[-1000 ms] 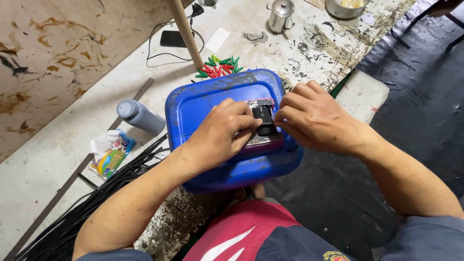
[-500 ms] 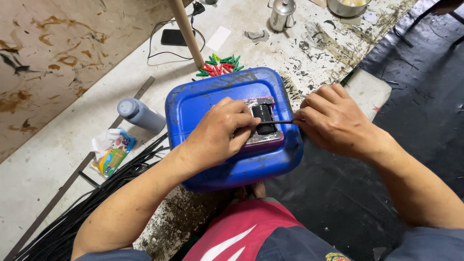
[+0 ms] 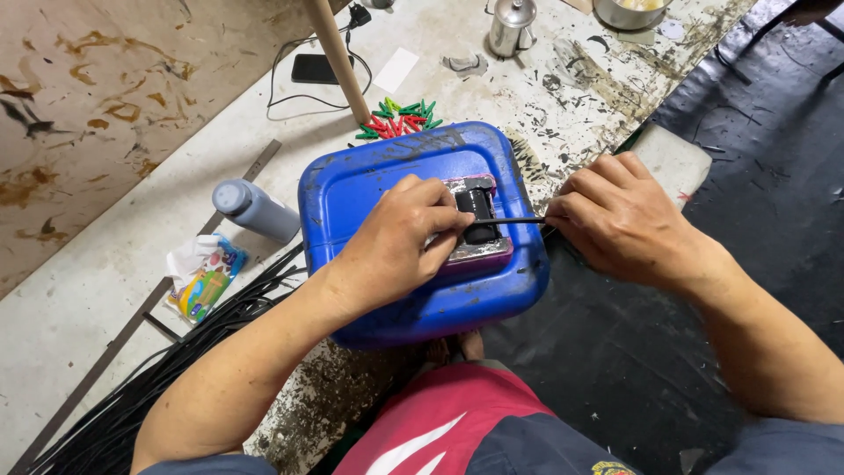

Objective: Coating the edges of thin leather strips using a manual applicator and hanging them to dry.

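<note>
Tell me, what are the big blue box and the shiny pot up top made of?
The blue container looks like moulded plastic: glossy, rounded corners, scuffed with dark smears. The small pot looks like metal, probably steel: silvery and reflective.

colourful crumpled packet on floor, dark phone

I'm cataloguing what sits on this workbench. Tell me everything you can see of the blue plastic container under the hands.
The blue container is a rounded-cornered plastic jug lying on its side at the edge of the white stained table. Its glossy upper face is smudged with black marks. A small foil-wrapped block rests on it. The left hand presses there; the right hand pulls a thin black strip beside it.
</note>
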